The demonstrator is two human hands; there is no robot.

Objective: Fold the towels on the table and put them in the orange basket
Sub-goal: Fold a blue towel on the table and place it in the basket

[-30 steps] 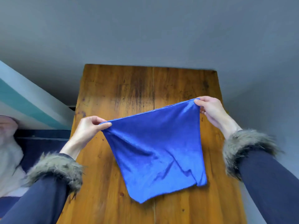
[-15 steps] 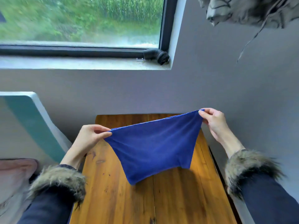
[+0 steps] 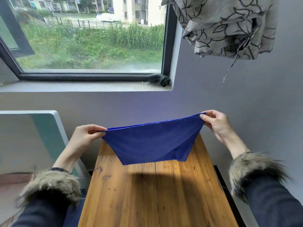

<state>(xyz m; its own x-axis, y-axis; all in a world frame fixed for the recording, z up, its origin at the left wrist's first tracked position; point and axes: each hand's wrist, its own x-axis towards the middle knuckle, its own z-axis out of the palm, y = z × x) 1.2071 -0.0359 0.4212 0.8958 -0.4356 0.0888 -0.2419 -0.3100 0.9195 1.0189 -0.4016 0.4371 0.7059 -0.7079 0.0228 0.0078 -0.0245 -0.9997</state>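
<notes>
A blue towel [image 3: 152, 143] hangs stretched in the air above the far part of the wooden table [image 3: 155, 194]. My left hand [image 3: 85, 136] pinches its left top corner. My right hand [image 3: 216, 123] pinches the right top corner, a little higher. The towel's lower edge sags free and casts a shadow on the wood. No orange basket is in view.
A grey wall with a window [image 3: 85, 38] stands behind the table. A small black object [image 3: 159, 79] lies on the sill. A patterned curtain [image 3: 226, 25] hangs at the upper right. A white and teal panel [image 3: 47, 130] stands left of the table.
The view has tilted upward, bringing the window and curtain into sight. Both hands have lifted the towel clear of the table, and its lower edge now hangs free.
</notes>
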